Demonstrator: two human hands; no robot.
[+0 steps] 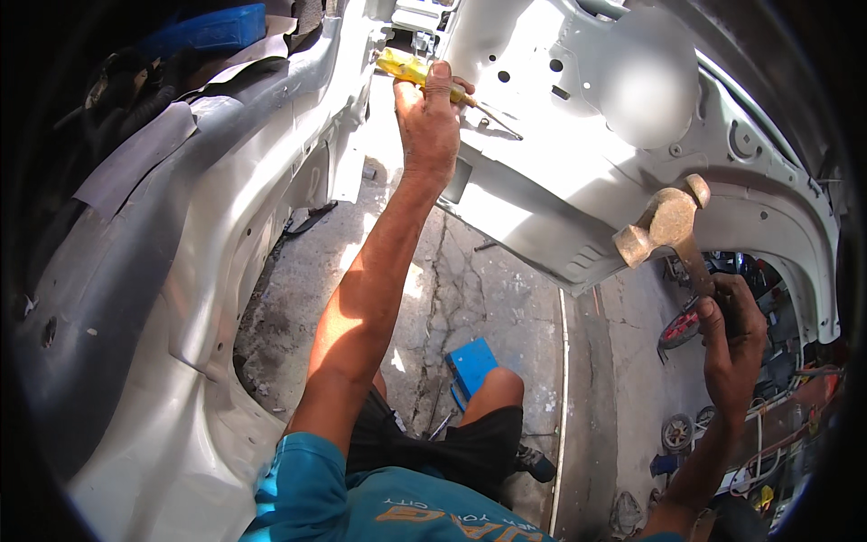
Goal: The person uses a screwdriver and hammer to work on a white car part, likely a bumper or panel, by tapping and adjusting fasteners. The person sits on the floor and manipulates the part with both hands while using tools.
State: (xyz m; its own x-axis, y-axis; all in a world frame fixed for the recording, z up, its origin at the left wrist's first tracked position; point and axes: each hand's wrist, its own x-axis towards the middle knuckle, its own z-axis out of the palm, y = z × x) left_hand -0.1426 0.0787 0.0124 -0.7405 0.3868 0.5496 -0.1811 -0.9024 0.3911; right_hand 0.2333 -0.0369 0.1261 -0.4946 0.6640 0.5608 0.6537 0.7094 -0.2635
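My left hand (pixel 432 122) is wrapped around the yellow handle of a screwdriver (pixel 406 68), thumb lying along it. The thin shaft slants right and down, its tip near or against the inner face of a white car door panel (pixel 506 181); contact cannot be made out. Over on the right, my right hand (pixel 736 339) grips a ball-peen hammer (pixel 670 217) close below its head. The hammer's head is worn and rusty brown, raised in front of the panel's lower edge and apart from the screwdriver. Most of its handle is hidden by my fingers.
The silver-white car body and sill (pixel 208 271) run along my left. A blue box (pixel 471 366) lies on the cracked concrete floor (pixel 433 289) near my knees. On the right are small wheels (pixel 677 432) and a cluttered metal frame (pixel 768 443).
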